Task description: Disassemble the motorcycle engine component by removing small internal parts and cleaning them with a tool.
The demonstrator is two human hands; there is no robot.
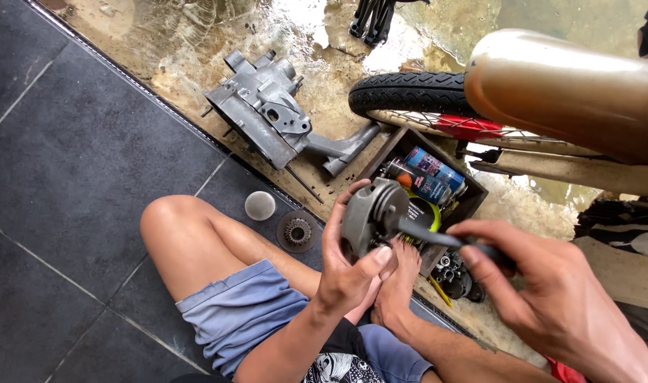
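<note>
Head view, looking down past a bare knee (169,221) and blue shorts (242,312) to dark floor tiles (61,177). Left hand (349,273) wrapped round a grey round metal drum part (370,216), thumb up along its left rim, fingertips pressed to its lower right edge; held upright in front of the body, above the lap. Right hand (544,284) closed in a fist round the dark handle of a tool (437,237), its shaft laid across to the middle of the drum part and touching it there. Hands near each other, joined only through tool and part.

Just behind the drum part, a dark wooden box (473,195) holding spray cans (427,174) and a yellow-rimmed round thing, partly hidden. On the tiles beside the knee, a small grey domed cap (260,205) and, just to its right, a dark disc with a toothed gear (297,231) at its centre, the two apart. Farther off, on the wet concrete strip, a grey cast engine casing (263,110) lying tilted. At upper right, a black tyre with spoked wheel (409,92) and above it a bronze-coloured curved body panel (565,92).
</note>
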